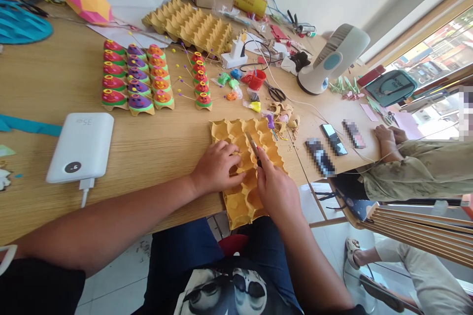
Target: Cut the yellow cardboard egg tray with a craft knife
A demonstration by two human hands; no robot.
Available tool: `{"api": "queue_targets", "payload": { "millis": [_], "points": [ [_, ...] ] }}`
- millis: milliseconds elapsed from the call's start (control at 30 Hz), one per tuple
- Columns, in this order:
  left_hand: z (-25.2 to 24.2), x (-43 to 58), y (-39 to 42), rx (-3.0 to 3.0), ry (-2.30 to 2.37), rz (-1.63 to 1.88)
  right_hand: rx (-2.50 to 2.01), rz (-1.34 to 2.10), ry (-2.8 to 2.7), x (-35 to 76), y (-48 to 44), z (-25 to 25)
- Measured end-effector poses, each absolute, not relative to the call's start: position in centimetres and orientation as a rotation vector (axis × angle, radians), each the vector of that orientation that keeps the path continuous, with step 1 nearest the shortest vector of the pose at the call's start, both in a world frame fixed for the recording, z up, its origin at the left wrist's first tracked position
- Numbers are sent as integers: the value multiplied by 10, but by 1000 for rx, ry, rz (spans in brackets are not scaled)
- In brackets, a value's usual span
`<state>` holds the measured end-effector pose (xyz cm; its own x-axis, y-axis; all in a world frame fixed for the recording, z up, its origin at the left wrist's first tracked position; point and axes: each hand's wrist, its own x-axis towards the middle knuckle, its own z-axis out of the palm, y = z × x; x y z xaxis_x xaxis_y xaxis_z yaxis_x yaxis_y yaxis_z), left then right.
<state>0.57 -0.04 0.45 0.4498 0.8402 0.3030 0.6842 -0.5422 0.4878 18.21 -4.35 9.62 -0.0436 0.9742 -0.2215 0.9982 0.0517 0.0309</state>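
Note:
A yellow pulp egg tray (236, 206) lies at the table's front edge, its near end jutting over the edge. My left hand (218, 165) rests on the tray's left side, thumb and fingers curled around its raised cups. In my right hand (277, 187) is a knife (252, 143), its blade pointing away from me over the middle of the tray. The forefinger lies along the knife's dark handle. Whether the blade has gone into the pulp I cannot tell. Torn tray cups (286, 115) and crumbs lie just beyond the tray's right corner.
Rows of painted egg-cup figures (140, 78) stand at the back left, a shorter row (201, 81) beside them. Behind is another egg tray (188, 24). A white power bank (83, 142), scissors (276, 92), a fan (334, 59) and phones (333, 139) lie around. Another person's hands (388, 138) rest at right.

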Motion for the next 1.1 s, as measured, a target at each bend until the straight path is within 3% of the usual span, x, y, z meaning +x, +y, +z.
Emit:
{"api": "queue_targets", "payload": {
  "millis": [367, 1100],
  "points": [
    [7, 6, -2, 2387, 1315, 732, 1910, -47, 2142, 173, -26, 86],
    [3, 5, 0, 2430, 1352, 717, 1876, -70, 2102, 181, -41, 88]
  ]
}}
